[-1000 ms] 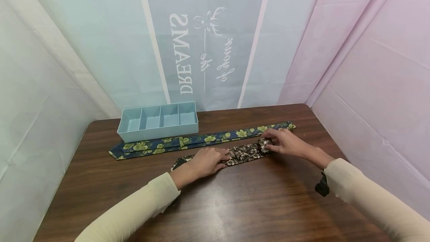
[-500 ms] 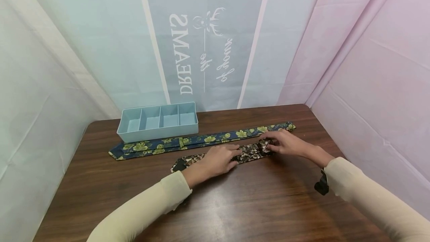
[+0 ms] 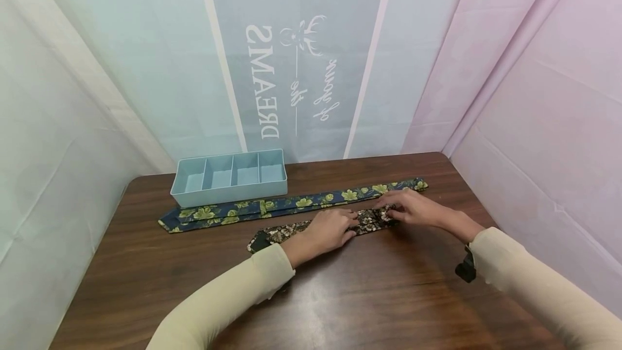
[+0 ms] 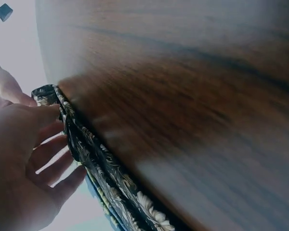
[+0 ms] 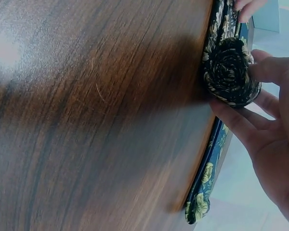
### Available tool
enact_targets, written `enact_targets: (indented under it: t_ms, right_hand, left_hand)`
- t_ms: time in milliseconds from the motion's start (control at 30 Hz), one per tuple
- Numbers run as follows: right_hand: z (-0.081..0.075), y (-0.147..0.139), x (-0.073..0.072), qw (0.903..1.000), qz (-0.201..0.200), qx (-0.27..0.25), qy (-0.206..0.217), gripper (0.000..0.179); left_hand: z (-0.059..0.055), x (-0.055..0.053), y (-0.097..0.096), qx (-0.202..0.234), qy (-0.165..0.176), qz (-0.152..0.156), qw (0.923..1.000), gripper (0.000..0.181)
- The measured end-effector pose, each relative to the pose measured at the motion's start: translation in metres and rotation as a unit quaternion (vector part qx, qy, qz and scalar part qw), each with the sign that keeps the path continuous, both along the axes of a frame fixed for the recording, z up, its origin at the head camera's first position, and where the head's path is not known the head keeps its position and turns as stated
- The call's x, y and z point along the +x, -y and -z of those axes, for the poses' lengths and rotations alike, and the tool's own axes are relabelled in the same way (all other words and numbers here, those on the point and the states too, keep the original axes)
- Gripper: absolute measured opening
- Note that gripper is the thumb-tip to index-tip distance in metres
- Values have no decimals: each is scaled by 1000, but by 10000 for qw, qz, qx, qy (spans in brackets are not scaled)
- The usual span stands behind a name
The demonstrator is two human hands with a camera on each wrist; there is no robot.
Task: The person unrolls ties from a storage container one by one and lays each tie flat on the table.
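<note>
A dark necktie with a cream floral pattern (image 3: pixel 286 229) lies lengthwise on the table, its pointed end at the left. Its right end is wound into a coil (image 5: pixel 229 72), seen end-on in the right wrist view. My right hand (image 3: pixel 413 207) holds this coil between thumb and fingers. Farther left, my left hand (image 3: pixel 328 231) rests on the flat length of the tie; in the left wrist view its fingers (image 4: pixel 53 161) lie fairly straight against the fabric. Part of the tie is hidden under that hand.
Behind lies a navy necktie with yellow-green flowers (image 3: pixel 303 202), folded lengthwise and stretched out. A light blue tray (image 3: pixel 228 195) with several compartments stands at the back left. The brown wooden table (image 3: pixel 340 307) meets fabric walls at its back and sides.
My left hand has slid to the right along the dark tie, closer to the coil, uncovering more of the tie's left part. My right hand stays at the coil, almost in the same place.
</note>
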State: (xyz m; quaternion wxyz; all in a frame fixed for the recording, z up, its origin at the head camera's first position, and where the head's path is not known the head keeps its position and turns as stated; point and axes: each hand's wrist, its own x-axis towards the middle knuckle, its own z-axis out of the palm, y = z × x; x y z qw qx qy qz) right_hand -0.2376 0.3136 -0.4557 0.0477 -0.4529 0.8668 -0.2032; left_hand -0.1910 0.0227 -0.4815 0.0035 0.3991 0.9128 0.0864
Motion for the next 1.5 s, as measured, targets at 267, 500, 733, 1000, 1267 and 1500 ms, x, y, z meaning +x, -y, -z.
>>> enact_targets:
  t_ms: [267,500,733,1000,1267,1500]
  right_hand:
    - [0,-4,1,9998,157,113,-71,31]
    - [2,-2,2,9981,439,129,-416,18]
    - [4,-1,3,9927,750,-66,-946,14]
    - [1,-5,4,9904,1043,235,-872,16]
    - [5,-12,0,9924,534,-104,-1099,29]
    - [8,-17,-1,9955,398,-136,-852,29]
  left_hand:
    - [6,0,1,-322,18,-88,9994,42]
    - [6,0,2,-376,55,-210,9991,49]
    - [4,0,2,-417,93,-220,9988,47]
    - [3,0,6,-352,184,-191,9990,43]
    - [2,1,12,-348,196,-172,9991,41]
    - [3,2,18,-270,209,-151,9993,44]
